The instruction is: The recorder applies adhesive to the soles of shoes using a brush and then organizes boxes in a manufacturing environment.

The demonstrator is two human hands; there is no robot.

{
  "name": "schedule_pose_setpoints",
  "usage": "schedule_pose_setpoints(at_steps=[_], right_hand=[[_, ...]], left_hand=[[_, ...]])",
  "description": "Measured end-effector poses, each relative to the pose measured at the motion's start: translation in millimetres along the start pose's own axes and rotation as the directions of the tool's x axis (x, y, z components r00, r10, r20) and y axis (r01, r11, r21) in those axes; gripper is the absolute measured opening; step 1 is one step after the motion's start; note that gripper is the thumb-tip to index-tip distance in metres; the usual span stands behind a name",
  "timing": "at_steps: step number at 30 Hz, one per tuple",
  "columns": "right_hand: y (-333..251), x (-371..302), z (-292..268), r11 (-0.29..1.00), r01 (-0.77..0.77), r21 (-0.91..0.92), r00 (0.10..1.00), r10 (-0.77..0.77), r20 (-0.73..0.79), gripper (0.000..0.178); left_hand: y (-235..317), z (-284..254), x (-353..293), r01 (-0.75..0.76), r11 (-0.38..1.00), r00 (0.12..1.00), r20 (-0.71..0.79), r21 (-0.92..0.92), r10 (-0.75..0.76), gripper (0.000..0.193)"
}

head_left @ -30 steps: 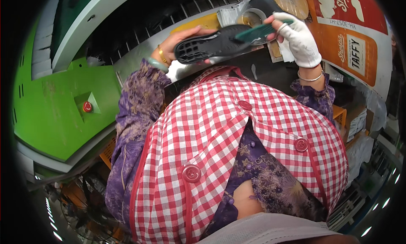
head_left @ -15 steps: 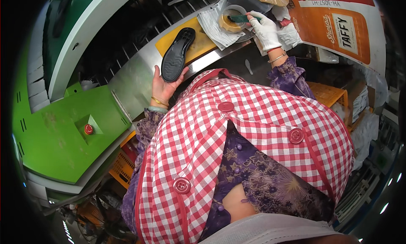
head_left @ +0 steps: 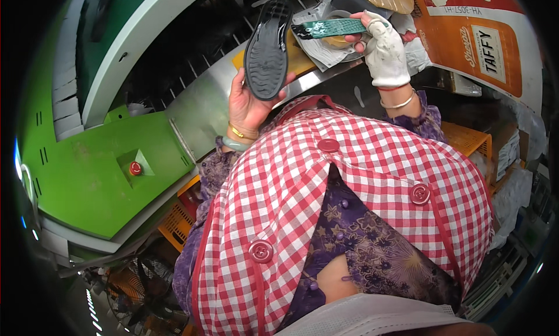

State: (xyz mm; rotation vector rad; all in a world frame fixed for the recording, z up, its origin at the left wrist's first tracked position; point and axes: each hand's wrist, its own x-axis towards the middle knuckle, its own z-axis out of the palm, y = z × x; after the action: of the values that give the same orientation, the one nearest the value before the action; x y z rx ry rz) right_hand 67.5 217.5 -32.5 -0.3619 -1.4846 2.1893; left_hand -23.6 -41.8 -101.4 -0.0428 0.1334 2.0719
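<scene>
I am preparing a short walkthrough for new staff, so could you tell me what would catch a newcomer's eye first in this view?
Most striking is the red-and-white checked apron filling the middle of the view, worn over a purple patterned top. Above it, the bare left hand holds up a black shoe sole, tread side showing, while the white-gloved right hand grips a green brush at the upper right. A bright green machine housing with a red button fills the left.

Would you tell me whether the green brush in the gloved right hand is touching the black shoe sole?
Apart. The head view shows the green brush clear of the black shoe sole, a light gap between them.
</scene>
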Motion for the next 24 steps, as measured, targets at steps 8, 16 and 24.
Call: schedule_pose_setpoints(at_steps=[8, 16, 24], right_hand=[[-45, -30, 73, 0.985, 0.131, -0.117, 0.991, -0.128, 0.031, 0.023], [-42, -35, 76, 0.992, 0.129, 0.003, 0.991, -0.129, 0.020, 0.019], [-43, -29, 74, 0.966, 0.218, -0.139, 0.970, -0.230, -0.077, 0.020]], left_hand=[[-14, 57, 28, 0.028, 1.000, 0.987, 0.159, -0.006, -0.026, 0.054], [-25, 73, 27, -0.024, 0.987, 0.990, 0.138, 0.156, 0.002, 0.054], [-29, 80, 23, -0.063, 0.925, 0.998, 0.054, 0.375, 0.046, 0.054]])
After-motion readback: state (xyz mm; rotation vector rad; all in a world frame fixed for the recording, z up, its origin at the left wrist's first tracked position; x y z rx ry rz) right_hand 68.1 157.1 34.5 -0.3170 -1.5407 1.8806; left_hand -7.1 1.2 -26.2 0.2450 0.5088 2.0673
